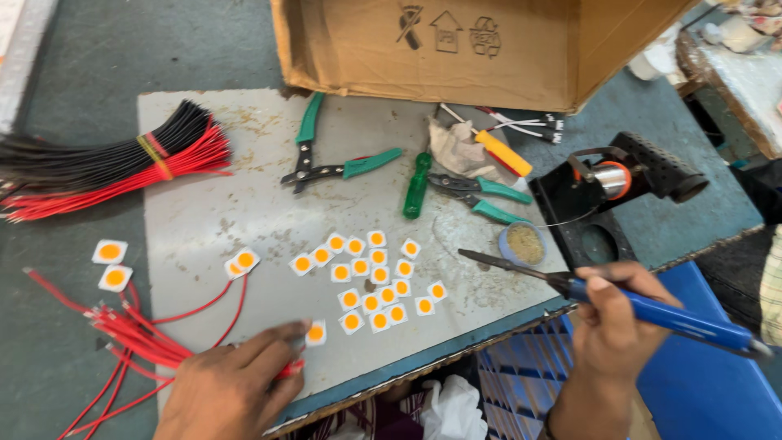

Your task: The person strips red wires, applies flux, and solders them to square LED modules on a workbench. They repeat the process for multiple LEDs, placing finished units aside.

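My right hand grips a blue-handled soldering iron, its dark tip pointing left over the grey metal sheet. My left hand rests at the sheet's near edge, fingers pressing a red wire against a small white square chip with an orange centre. Several more such chips lie scattered mid-sheet. A pair of joined chips trails red wires toward a loose pile of red wires by my left hand.
A bundle of black and red wires lies at left. Green-handled pliers, a green screwdriver, cutters, a yellow tool, a flux tin, a solder spool on a black stand and a cardboard box sit behind.
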